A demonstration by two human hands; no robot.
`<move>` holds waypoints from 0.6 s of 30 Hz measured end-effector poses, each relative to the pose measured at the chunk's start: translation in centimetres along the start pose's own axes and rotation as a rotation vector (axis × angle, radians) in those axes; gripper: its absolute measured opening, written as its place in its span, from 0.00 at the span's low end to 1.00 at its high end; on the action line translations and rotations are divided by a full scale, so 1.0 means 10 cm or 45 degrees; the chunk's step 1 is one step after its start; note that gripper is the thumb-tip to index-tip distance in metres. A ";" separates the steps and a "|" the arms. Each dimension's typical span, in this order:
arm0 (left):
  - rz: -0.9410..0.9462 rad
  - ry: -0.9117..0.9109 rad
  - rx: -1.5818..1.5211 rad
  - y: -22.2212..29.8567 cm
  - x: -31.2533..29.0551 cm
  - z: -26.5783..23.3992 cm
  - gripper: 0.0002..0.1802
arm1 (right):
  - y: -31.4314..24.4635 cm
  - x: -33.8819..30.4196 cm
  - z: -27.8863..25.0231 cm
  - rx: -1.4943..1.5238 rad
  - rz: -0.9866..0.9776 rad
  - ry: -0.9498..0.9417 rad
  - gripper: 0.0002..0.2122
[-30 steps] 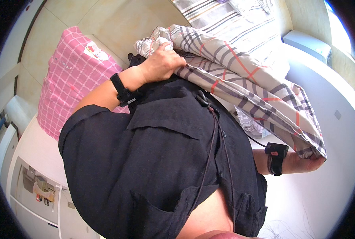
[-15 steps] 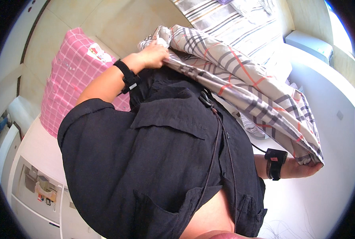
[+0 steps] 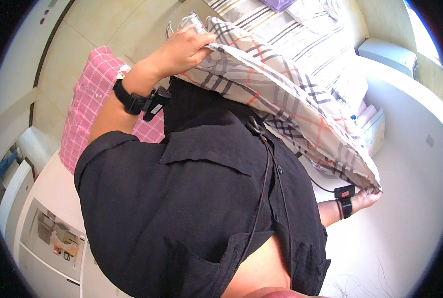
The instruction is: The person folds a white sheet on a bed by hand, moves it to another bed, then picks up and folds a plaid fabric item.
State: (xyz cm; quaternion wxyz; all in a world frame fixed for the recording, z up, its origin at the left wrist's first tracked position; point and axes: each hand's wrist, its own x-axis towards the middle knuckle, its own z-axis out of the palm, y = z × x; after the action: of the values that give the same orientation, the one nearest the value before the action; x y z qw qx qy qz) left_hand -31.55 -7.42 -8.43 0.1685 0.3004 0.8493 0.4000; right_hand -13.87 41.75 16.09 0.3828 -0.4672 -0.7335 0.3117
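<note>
A beige plaid cloth (image 3: 286,99) with black, grey and red checks hangs in loose folds, stretched slantwise between my two hands in front of my black shirt. My left hand (image 3: 184,49) grips its upper left edge, fingers curled over the fabric, with a bunched corner rising behind the knuckles. At the lower right, my right hand (image 3: 365,198) pinches the cloth's opposite corner, arm reaching outward. Some of the right fingers are hidden. Each wrist wears a black strap with a small device.
A pink checked cover (image 3: 90,111) stands beside my left arm, above a white cabinet (image 3: 50,198) with open shelves. Beyond the plaid cloth lies a striped bed sheet (image 3: 261,21) with a purple item (image 3: 279,4) on it. A pale container (image 3: 374,133) stands by the white wall at right.
My left hand has risen and moved slightly left with its edge of the cloth. My right hand has come inward and a little up, and the cloth has opened wider between them.
</note>
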 end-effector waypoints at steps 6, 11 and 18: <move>0.033 0.346 0.032 -0.38 0.33 0.49 0.08 | -0.77 -0.74 0.22 0.282 -0.169 0.156 0.17; -0.241 0.376 0.323 -1.15 0.41 1.18 0.07 | -0.93 -0.99 0.44 0.162 -0.696 0.021 0.17; -0.579 0.365 -0.023 -1.04 0.68 1.57 0.10 | -1.15 -1.10 0.48 0.043 -1.261 0.009 0.27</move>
State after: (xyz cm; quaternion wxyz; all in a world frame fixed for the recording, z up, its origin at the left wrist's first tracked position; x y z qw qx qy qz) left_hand -32.39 0.82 -26.60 0.1347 0.0404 0.9065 0.3980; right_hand -20.11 26.81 20.05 0.4951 -0.0572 -0.8609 0.1026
